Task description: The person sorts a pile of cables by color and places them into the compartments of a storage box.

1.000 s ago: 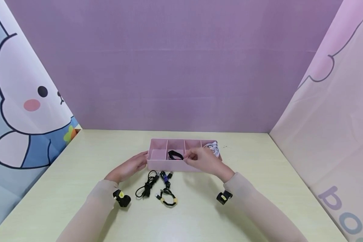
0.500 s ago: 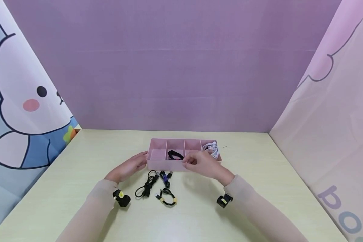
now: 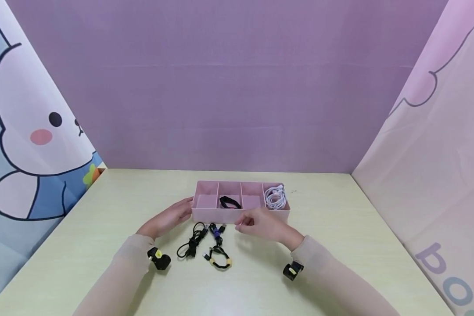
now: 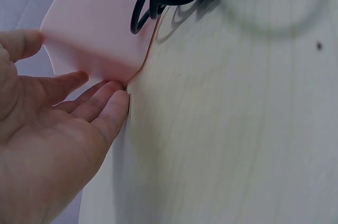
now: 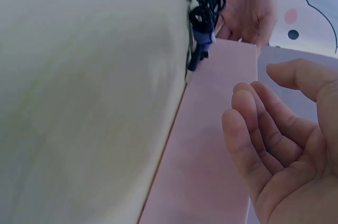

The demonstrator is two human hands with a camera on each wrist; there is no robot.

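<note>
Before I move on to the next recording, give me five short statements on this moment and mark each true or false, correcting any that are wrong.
1. The white cable lies coiled in the rightmost compartment of the pink organizer. True.
2. The right hand holds a black cable. False: it holds nothing, its thumb and fingers standing apart.
3. The left hand touches the organizer's left end. True.
4. The yellow-banded black cable is inside the organizer. False: it lies on the table, on the person's side of the organizer.
5. The purple-banded black cable lies closer to the organizer than the yellow-banded one does. True.
</note>
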